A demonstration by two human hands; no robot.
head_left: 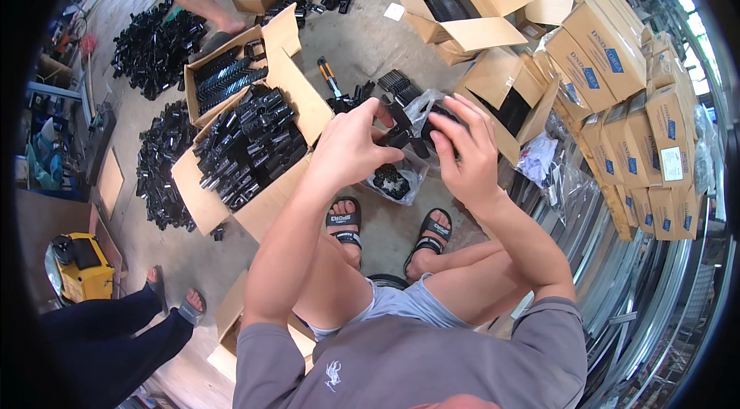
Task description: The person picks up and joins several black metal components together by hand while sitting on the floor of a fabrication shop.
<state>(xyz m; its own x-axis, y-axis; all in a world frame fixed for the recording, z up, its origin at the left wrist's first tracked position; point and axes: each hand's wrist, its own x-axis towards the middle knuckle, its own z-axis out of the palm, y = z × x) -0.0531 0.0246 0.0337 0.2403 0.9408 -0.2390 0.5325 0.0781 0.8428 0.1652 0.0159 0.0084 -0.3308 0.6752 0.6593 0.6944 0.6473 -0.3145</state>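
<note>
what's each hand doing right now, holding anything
Left hand: closed on a small black plastic part.
Right hand: fingers curled on the same black part, by a clear plastic bag.

Concrete floor bears open cardboard boxes, seemingly plastic black parts.

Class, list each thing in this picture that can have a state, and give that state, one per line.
left hand: closed on a black plastic part
right hand: fingers on the same part
cardboard box of black parts: flaps open, nearly full
clear plastic bag: open, on the floor
stacked cartons: closed
</note>
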